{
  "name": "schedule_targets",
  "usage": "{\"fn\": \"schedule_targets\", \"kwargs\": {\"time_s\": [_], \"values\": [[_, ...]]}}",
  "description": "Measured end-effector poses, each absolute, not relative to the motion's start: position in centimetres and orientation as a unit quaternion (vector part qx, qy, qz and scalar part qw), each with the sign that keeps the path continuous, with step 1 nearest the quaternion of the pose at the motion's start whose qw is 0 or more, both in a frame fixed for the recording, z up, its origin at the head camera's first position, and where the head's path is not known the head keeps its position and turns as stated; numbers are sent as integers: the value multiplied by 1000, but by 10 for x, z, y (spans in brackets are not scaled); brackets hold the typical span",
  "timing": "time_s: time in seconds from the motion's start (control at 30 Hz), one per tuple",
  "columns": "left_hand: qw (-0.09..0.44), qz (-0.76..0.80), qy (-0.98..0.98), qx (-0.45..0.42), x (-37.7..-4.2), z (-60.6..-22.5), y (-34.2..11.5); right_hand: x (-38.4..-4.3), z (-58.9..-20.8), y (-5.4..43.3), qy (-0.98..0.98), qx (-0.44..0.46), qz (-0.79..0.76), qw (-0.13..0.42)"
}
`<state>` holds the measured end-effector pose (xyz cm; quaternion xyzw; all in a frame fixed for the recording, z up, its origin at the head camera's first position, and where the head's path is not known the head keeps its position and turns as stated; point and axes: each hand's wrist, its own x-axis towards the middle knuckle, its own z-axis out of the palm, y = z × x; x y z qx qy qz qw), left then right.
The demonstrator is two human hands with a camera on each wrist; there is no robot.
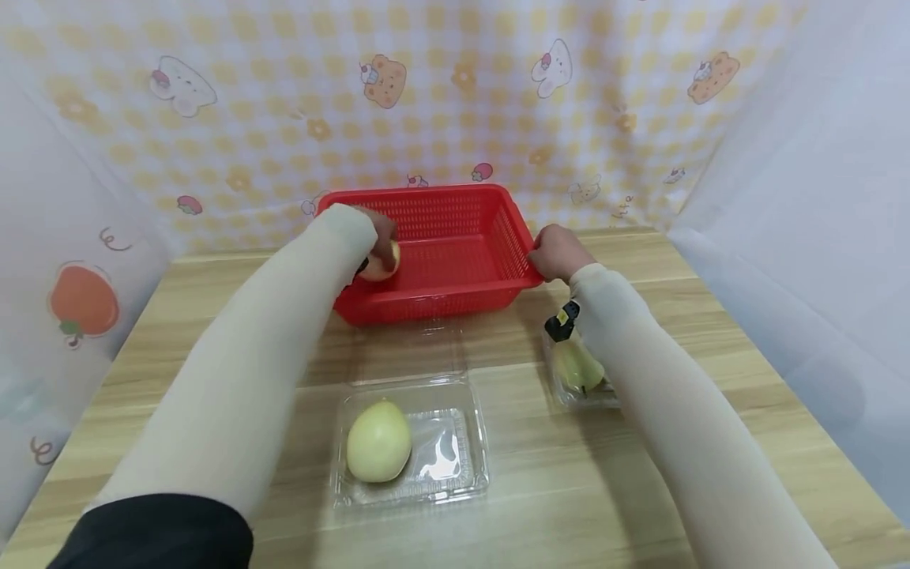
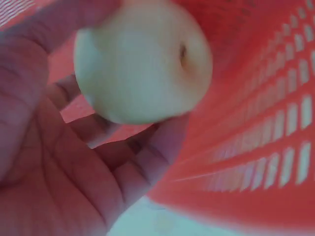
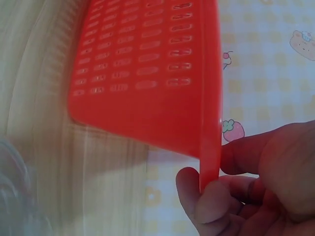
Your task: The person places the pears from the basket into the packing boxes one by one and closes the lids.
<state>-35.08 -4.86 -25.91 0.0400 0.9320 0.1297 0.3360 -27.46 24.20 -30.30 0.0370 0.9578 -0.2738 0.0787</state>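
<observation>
In the head view my left hand point(image 1: 382, 231) reaches into the left part of a red plastic basket point(image 1: 455, 304). It holds a pale yellow, rounded pear point(image 2: 142, 64), thumb on one side and fingers curled around the other; the pear's small dark dimple shows in the left wrist view. My right hand point(image 1: 560, 251) pinches the basket's rim point(image 3: 210, 98) at its right front corner. In front of the basket lies an opened clear plastic clamshell box point(image 1: 465, 466), with one yellow-green pear point(image 1: 380, 441) in its left half.
Under my right forearm stands another clear plastic box point(image 1: 579, 399) with a green pear point(image 1: 574, 363), partly hidden by the sleeve. A checked, cartoon-printed cloth point(image 1: 455, 95) hangs behind the basket. Everything stands on a wood-grain table point(image 1: 526, 490).
</observation>
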Motion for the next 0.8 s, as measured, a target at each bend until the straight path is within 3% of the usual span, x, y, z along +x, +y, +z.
{"fn": "schedule_targets", "kwargs": {"time_s": [0.1,0.17,0.37,0.47,0.6,0.7,0.8], "values": [[316,90,934,140,-364,-260,-50,-277,-303,244,955,35,-280,88],[299,85,930,194,-354,-250,-48,-278,-304,248,955,30,-281,91],[229,159,915,292,-269,-231,-30,-269,-306,275,957,36,-278,78],[186,173,912,323,-222,-246,-25,-264,-306,286,955,44,-283,73],[188,182,906,333,-169,-277,-19,-261,-308,292,955,48,-285,66],[182,161,911,332,-143,-297,-13,-260,-310,294,953,52,-292,60],[143,116,924,335,-129,-314,-5,-261,-314,295,949,57,-304,59]]}}
